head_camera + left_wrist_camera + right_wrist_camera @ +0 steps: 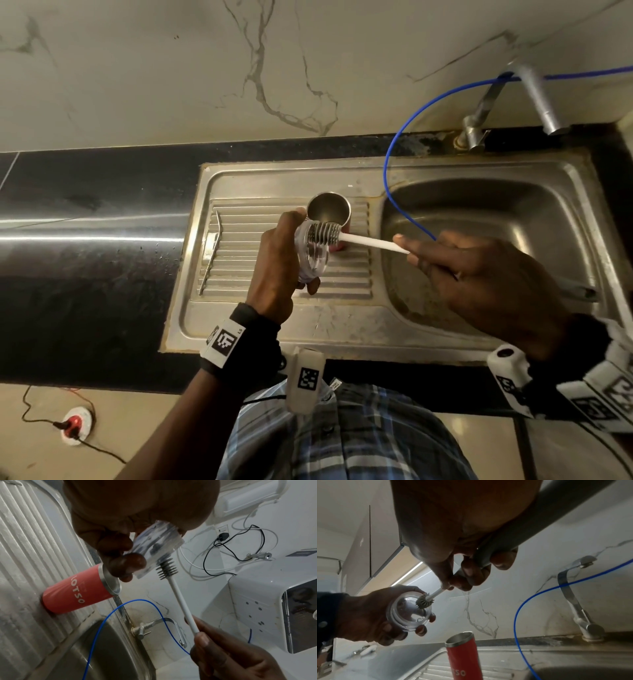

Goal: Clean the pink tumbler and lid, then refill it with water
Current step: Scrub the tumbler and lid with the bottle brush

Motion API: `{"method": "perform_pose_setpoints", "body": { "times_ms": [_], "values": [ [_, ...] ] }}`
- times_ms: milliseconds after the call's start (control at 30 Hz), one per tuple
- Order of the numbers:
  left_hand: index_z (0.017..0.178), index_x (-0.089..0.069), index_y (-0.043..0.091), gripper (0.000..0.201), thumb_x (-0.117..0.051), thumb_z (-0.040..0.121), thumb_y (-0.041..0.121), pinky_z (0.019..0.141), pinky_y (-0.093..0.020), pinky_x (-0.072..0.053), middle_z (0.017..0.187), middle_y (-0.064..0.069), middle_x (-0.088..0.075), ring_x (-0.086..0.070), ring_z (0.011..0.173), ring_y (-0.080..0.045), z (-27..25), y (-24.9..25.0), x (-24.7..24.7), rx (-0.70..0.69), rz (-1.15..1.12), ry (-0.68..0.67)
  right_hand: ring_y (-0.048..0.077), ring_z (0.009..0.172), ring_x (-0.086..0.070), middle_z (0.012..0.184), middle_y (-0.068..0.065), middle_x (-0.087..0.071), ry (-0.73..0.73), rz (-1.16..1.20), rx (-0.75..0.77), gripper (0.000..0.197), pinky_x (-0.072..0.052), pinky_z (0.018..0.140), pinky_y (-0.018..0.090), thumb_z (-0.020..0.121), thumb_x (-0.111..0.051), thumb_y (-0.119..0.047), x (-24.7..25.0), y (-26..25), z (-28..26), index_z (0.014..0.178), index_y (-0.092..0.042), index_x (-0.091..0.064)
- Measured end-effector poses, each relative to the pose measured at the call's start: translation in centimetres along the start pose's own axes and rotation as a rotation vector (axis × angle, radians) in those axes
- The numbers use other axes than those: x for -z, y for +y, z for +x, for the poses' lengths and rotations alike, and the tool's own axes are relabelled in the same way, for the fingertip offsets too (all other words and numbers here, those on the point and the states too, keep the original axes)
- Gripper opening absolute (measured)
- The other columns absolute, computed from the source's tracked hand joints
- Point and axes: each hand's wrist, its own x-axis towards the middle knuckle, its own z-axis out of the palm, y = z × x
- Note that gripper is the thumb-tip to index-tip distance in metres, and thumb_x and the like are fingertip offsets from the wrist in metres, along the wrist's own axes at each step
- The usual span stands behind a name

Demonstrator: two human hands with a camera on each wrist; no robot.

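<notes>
The left hand (274,260) grips the clear lid (313,255) by its rim, near the middle of the head view. The right hand (479,284) pinches the brush (346,236), its bristles inside the lid. The pink tumbler (73,595) stands open on the sink (274,325) drainboard, just behind the lid. A hard scrub could make the wet lid slip or knock the tumbler over. A blue tube (394,164) hangs into the basin, near the brush hand. A metal straw (212,250) lies at left.

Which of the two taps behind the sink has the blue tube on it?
The taller tap, nearest the right end of the sink: the blue tube runs across it. The shorter tap left of it carries none.
</notes>
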Motion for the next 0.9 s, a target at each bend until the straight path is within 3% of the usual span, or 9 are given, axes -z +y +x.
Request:
{"method": "perform_pose_setpoints", "body": {
  "times_ms": [67, 167, 333, 433, 567, 700, 800, 900],
  "values": [
    [0.112, -0.061, 0.001, 0.073, -0.051, 0.085, 0.068, 0.053, -0.033, -0.047, 0.083, -0.015, -0.07, -0.059, 0.064, -0.033, 0.2, -0.1, 0.4, 0.007, 0.005, 0.026, 0.022, 0.059, -0.054, 0.076, -0.011, -0.043, 0.004, 0.01, 0.029, 0.049, -0.048, 0.05, 0.04, 0.097, -0.071, -0.024, 0.1, -0.1, -0.1, 0.14, -0.044, -0.061],
    [0.111, -0.062, -0.005, 0.073, -0.05, 0.087, 0.062, 0.052, -0.032, -0.044, 0.084, -0.02, -0.068, -0.058, 0.061, -0.034, 0.6, -0.1, 1.2, 0.012, -0.007, 0.038, 0.017, 0.055, -0.048, 0.078, -0.015, -0.038, -0.009, 0.052, 0.116, 0.044, -0.044, 0.046, 0.037, 0.099, -0.066, -0.026, 0.3, -0.5, -0.4, 0.141, -0.039, -0.062],
    [0.105, -0.068, -0.002, 0.059, -0.044, 0.103, 0.052, 0.052, -0.029, -0.041, 0.083, -0.017, -0.069, -0.062, 0.066, -0.031, 1.0, 0.3, 1.8, 0.076, -0.068, 0.09, 0.005, 0.058, -0.045, 0.075, -0.015, -0.049, -0.085, 0.202, 0.148, 0.039, -0.042, 0.051, 0.031, 0.101, -0.058, -0.039, -0.5, 0.1, -1.0, 0.139, -0.034, -0.065],
    [0.104, -0.069, -0.001, 0.06, -0.045, 0.102, 0.054, 0.051, -0.029, -0.04, 0.085, -0.02, -0.068, -0.061, 0.068, -0.034, 0.7, 0.0, 1.4, 0.089, -0.078, 0.081, 0.001, 0.06, -0.039, 0.076, -0.018, -0.042, -0.089, 0.143, 0.162, 0.038, -0.034, 0.054, 0.026, 0.1, -0.06, -0.036, -0.4, 0.4, -0.8, 0.137, -0.035, -0.066],
    [0.114, -0.062, -0.007, 0.074, -0.049, 0.088, 0.061, 0.053, -0.032, -0.039, 0.085, -0.021, -0.067, -0.057, 0.059, -0.032, 0.2, -0.9, 0.9, 0.092, -0.085, 0.027, 0.012, 0.055, -0.039, 0.077, -0.014, -0.041, -0.044, 0.012, 0.174, 0.042, -0.036, 0.044, 0.031, 0.098, -0.061, -0.034, -0.1, 0.4, -0.6, 0.139, -0.038, -0.064],
    [0.116, -0.06, 0.001, 0.075, -0.052, 0.08, 0.067, 0.053, -0.033, -0.041, 0.087, -0.023, -0.067, -0.053, 0.055, -0.031, -0.2, -1.4, 0.7, 0.055, -0.033, -0.02, 0.025, 0.054, -0.052, 0.078, -0.006, -0.051, 0.009, -0.06, 0.129, 0.044, -0.044, 0.044, 0.037, 0.099, -0.063, -0.03, -0.5, 0.9, -0.2, 0.141, -0.039, -0.061],
    [0.114, -0.062, 0.004, 0.067, -0.05, 0.084, 0.063, 0.049, -0.029, -0.041, 0.087, -0.02, -0.069, -0.054, 0.052, -0.027, -0.2, -1.1, 0.6, 0.067, -0.026, -0.003, 0.026, 0.054, -0.055, 0.075, -0.005, -0.051, 0.017, -0.031, 0.075, 0.042, -0.044, 0.046, 0.034, 0.099, -0.069, -0.026, -1.1, 0.6, -0.3, 0.138, -0.037, -0.065],
    [0.11, -0.063, 0.003, 0.065, -0.051, 0.084, 0.061, 0.05, -0.031, -0.042, 0.084, -0.016, -0.07, -0.053, 0.055, -0.032, 0.0, -0.8, 1.0, 0.036, -0.035, 0.009, 0.022, 0.059, -0.058, 0.076, -0.008, -0.053, -0.055, 0.033, 0.068, 0.042, -0.045, 0.051, 0.034, 0.098, -0.071, -0.025, -1.4, 1.0, -0.7, 0.138, -0.037, -0.065]
  ]
}}
